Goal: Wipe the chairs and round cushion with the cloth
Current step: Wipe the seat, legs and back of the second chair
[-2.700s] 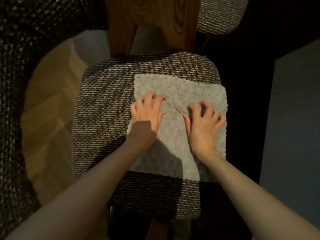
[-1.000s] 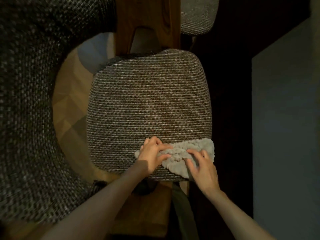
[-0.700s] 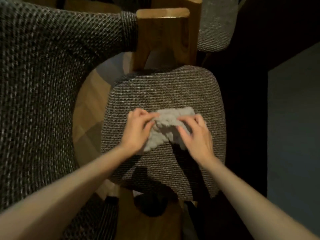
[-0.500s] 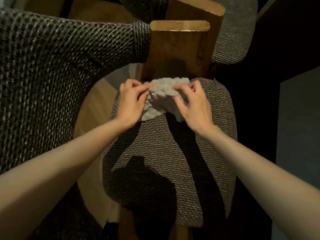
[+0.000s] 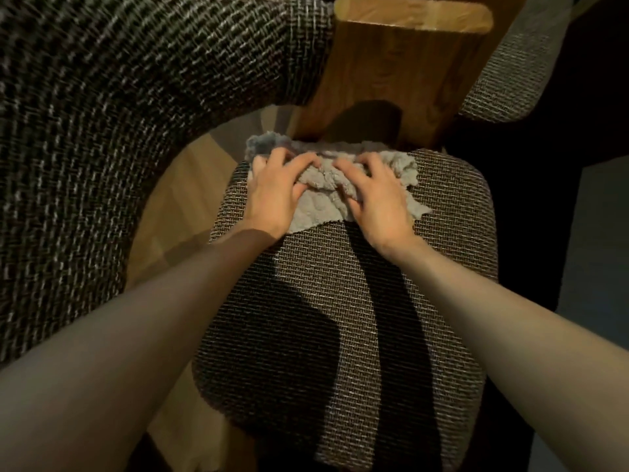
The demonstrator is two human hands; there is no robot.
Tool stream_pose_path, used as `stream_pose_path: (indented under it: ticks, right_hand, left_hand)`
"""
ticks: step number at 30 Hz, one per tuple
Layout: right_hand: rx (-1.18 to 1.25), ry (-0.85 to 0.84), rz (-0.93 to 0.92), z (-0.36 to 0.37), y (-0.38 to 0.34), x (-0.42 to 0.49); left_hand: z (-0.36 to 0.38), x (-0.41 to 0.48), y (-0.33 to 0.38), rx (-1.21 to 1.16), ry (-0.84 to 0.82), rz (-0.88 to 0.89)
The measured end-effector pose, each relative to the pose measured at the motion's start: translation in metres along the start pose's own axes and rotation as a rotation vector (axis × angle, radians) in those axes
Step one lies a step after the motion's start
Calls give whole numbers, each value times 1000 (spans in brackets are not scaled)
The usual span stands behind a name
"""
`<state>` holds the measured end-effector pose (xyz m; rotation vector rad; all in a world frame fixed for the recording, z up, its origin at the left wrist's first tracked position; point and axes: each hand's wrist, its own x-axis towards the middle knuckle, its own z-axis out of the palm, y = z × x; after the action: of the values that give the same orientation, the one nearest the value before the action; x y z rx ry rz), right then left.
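**A:** Grey fluffy cloth is bunched up at the far edge of the chair seat, right under the wooden backrest.

**B:** And the hands?

**A:** Both palm-down on it, arms stretched forward. The left hand and right hand each have fingers curled into the folds, gripping it. The round cushion sits just left of the seat.

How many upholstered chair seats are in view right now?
2. One chair seat lies under the cloth; the second seat shows partly behind the wooden backrest. Others may be hidden.
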<state>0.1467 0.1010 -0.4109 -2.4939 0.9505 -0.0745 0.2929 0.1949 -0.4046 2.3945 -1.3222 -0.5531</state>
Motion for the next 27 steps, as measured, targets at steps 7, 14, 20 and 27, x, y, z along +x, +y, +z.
stream_pose_path:
  ticks: [7,14,20,27]
  right_hand:
    - [146,-131,16,15,-24,-73]
    - [195,-298,47,33,-48,-179]
    - [304,-439,120,32,-66,-224]
    - [321,-732,127,21,-79,-239]
  left_hand:
    - [-2,-63,-6,-129,-140,22]
    - [3,-176,-16,-40,-384,-41]
    - [-9,-223,-16,-117,-565,-69]
    - [-22,-237,-23,-30,-1024,-185]
